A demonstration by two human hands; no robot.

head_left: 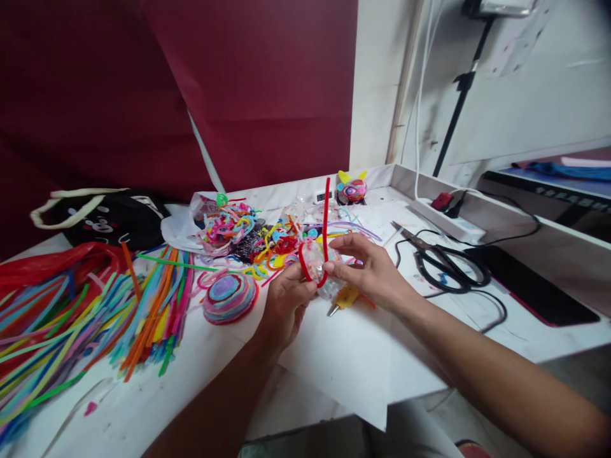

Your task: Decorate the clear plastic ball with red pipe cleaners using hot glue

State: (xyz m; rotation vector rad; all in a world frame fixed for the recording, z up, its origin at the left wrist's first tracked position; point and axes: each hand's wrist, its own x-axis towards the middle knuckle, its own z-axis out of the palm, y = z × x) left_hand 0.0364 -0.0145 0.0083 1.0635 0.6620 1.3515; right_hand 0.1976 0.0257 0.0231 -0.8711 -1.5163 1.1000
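Both my hands hold a clear ball (319, 264) above the white table (353, 362). A red pipe cleaner (326, 216) wraps round the ball, and one end stands straight up. My left hand (286, 305) grips the ball from below, fingers curled. My right hand (367, 267) pinches the ball and the red pipe cleaner from the right side. A spiral disc of coiled pipe cleaners (230, 296) lies just left of my left hand.
A spread of straight coloured pipe cleaners (95, 318) lies at the left on a red bag. Curled pieces (248, 238) pile up in the middle. Black scissors (443, 261), a power strip (446, 216), a phone (529, 286), a black tote (109, 216) and a small colourful figure (352, 188) surround them.
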